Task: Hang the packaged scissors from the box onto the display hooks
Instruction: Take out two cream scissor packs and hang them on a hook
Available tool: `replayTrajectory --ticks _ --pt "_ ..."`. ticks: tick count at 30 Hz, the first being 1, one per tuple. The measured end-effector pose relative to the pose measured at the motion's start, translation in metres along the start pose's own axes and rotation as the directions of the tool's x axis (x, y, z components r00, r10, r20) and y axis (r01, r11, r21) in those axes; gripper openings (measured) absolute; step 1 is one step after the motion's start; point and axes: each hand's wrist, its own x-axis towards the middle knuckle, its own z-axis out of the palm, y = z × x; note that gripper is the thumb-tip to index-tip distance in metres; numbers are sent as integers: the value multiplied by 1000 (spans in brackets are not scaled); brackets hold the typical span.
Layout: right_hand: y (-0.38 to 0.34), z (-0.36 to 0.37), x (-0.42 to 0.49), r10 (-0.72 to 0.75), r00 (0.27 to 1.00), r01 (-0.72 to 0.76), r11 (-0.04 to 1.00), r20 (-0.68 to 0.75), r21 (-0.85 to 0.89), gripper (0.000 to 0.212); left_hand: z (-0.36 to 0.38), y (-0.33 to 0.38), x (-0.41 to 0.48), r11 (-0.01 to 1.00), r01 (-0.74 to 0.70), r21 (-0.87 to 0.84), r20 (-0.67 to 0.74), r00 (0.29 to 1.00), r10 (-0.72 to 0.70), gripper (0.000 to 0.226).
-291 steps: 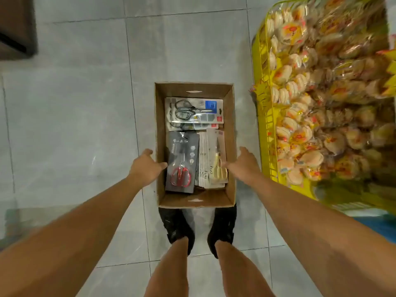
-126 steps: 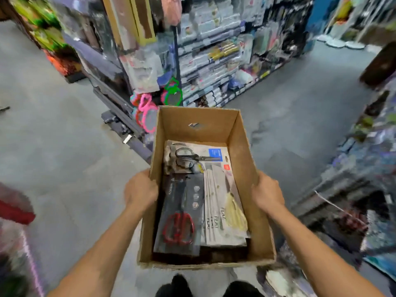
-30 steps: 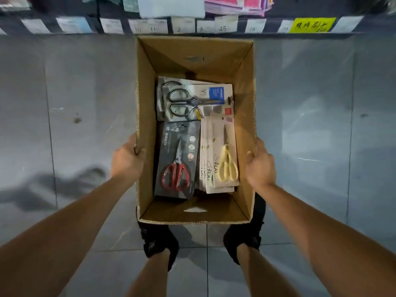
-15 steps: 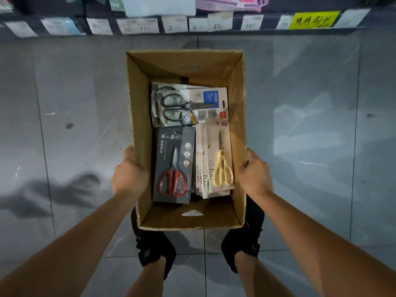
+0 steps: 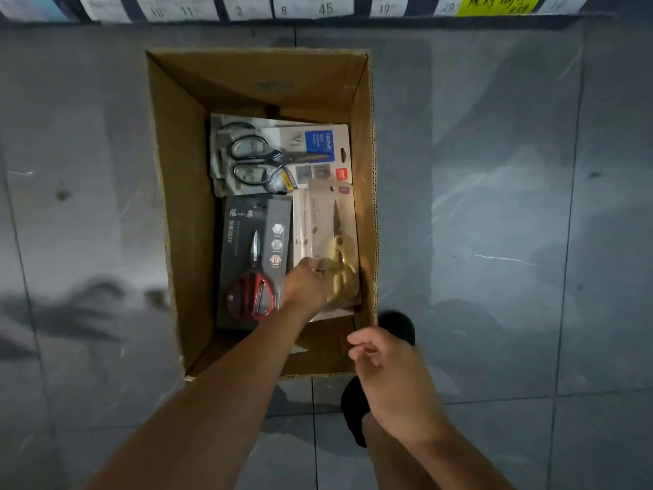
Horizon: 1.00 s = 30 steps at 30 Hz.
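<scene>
Grey tiled floor (image 5: 494,206) here, kinda dim, with a strip of shelf-edge price labels (image 5: 318,7) running along the top, mostly white plus one yellow label (image 5: 498,3) off to the right. An open cardboard box (image 5: 183,206) sits on the floor right in front of the person, whose dark shoe (image 5: 397,325) pokes out by its near right corner.

Inside the box there are three lots of packaged scissors lying flat. At the far end is a grey-and-blue card with black-handled scissors (image 5: 261,160), laid sideways, and it looks like a few cards stacked. Near left is a black pack with red-handled scissors (image 5: 251,295). Near right, against the box's right wall, is a stack of cream cards with yellow-handled scissors (image 5: 341,267) on top.

The left hand (image 5: 305,286) is reaching down into the box, fingers on the left edge of the cream stack, right beside the yellow handles. Whether that grip has actually closed on a card is hard to tell, since it's blurry there. The right hand (image 5: 392,376) hangs over the near right corner of the box, fingers loosely curled, grip released and holding nothing.
</scene>
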Motion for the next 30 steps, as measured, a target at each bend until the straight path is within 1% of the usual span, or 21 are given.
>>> replayTrajectory --ticks 1,4,5,6,8,9,10,12,14,16,18,20,21,24,26,27,28,29,30 --pt "4 2 0 -1 1000 1 1000 4 -6 26 10 2 7 998 7 -70 -19 1000 -8 30" --pt "13 5 2 1 1000 -1 1000 6 3 26 31 10 21 950 54 -307 -173 979 -111 35" --pt "15 5 3 7 1000 -7 1000 8 7 27 34 13 25 930 65 -361 -201 969 -146 38" --pt "15 5 3 14 1000 -14 1000 6 14 26 36 15 28 918 85 -387 -193 966 -171 39" --pt "10 7 3 13 1000 -12 1000 -13 26 26 37 18 33 926 119 -357 -111 979 -169 28" --pt "6 7 3 5 1000 -4 999 -30 34 26 35 18 35 934 128 -333 -87 982 -166 20" --pt "1 8 3 1 999 2 999 -49 48 25 32 17 35 933 135 -334 -86 981 -173 17" --pt "-9 10 4 5 994 6 995 -112 96 25 17 9 31 910 141 -389 -120 972 -202 22" --pt "-21 13 6 32 973 2 989 -229 146 24 -12 -5 16 897 134 -421 -180 957 -227 22" --pt "-34 16 14 28 938 21 990 -346 138 24 -45 -23 -8 905 142 -402 -248 934 -256 17" --pt "-40 22 33 21 924 28 992 -382 122 24 -75 -43 -34 912 166 -375 -286 915 -284 10" --pt "-42 32 61 52 930 -15 994 -365 105 27 -98 -63 -57 932 192 -307 -290 914 -284 7" --pt "-43 36 76 79 928 -56 996 -364 72 29 -106 -72 -66 940 193 -281 -276 922 -272 9" --pt "-36 55 120 199 914 -217 976 -353 -12 27 -119 -93 -82 947 162 -277 -254 938 -234 10" --pt "-26 68 146 274 915 -310 948 -296 -79 33 -121 -103 -86 951 145 -272 -234 949 -211 15" --pt "-22 75 157 299 911 -326 944 -283 -50 37 -121 -106 -86 949 134 -284 -221 954 -201 17" --pt "-16 83 167 333 898 -341 940 -286 25 48 -120 -110 -84 946 124 -299 -206 960 -191 19" --pt "-14 88 175 368 878 -360 929 -306 86 65 -120 -112 -82 939 122 -321 -198 961 -193 19" --pt "-13 93 180 386 861 -373 922 -330 104 82 -118 -116 -78 932 124 -342 -192 961 -199 19"
